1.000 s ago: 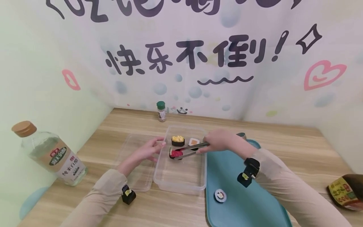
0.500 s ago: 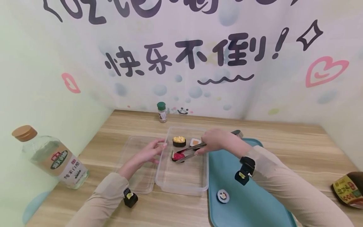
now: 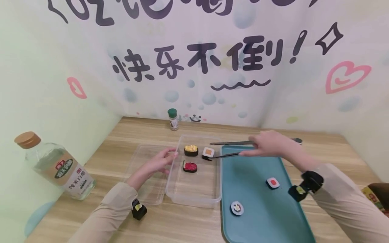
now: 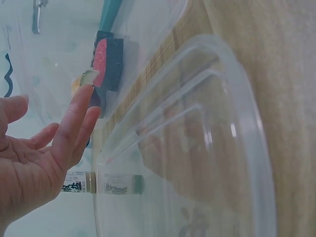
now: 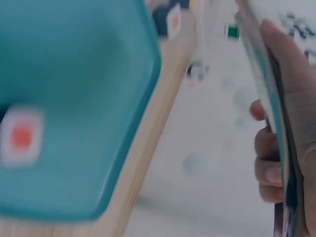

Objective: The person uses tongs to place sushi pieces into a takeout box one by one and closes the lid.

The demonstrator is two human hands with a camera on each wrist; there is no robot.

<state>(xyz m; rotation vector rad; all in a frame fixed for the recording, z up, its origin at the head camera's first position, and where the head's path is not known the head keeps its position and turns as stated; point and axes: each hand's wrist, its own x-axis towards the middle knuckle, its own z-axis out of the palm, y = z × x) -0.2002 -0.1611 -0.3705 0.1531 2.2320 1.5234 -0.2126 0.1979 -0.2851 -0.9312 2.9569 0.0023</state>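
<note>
In the head view, the slim, dark tongs are right of centre, their two arms spread wide; they point left, the long axis running nearly level across the frame. The right hand grips them. Mid-frame, the clear box, longer up-and-down, contains yellow sushi, red sushi and orange sushi. The left hand, fingers loosely extended, is at its left rim.
</note>
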